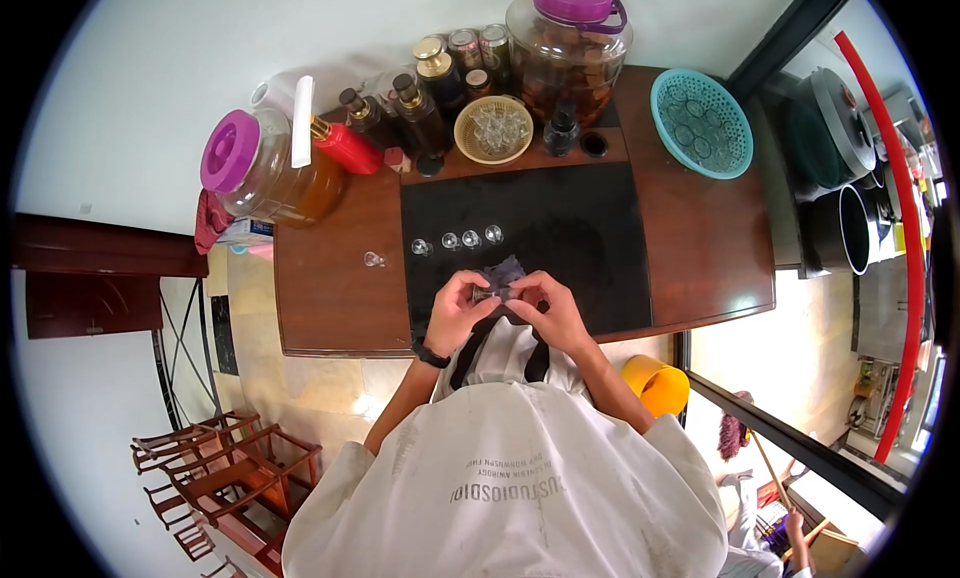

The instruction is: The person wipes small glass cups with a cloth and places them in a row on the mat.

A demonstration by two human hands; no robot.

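Close to the table's front edge, my left hand [460, 313] pinches a small clear glass [483, 294]. My right hand [550, 316] meets it there, its fingers closed on a dark grey-purple cloth [504, 272] that bunches up between both hands. The fingers partly hide the glass and the cloth. Beyond my left hand, several small clear glasses [471, 240] stand in a row on the black mat [560, 213]. Another small glass [374, 260] is on the brown wood left of the mat.
At the back stand a large purple-lidded jar [565, 63], a tan basket of glassware [493, 130] and dark bottles [420, 113]. A second purple-lidded jar [275, 168] is at left, a turquoise basket [702, 123] at right. A yellow bin [655, 383] and another person's hand [795, 526] are lower right.
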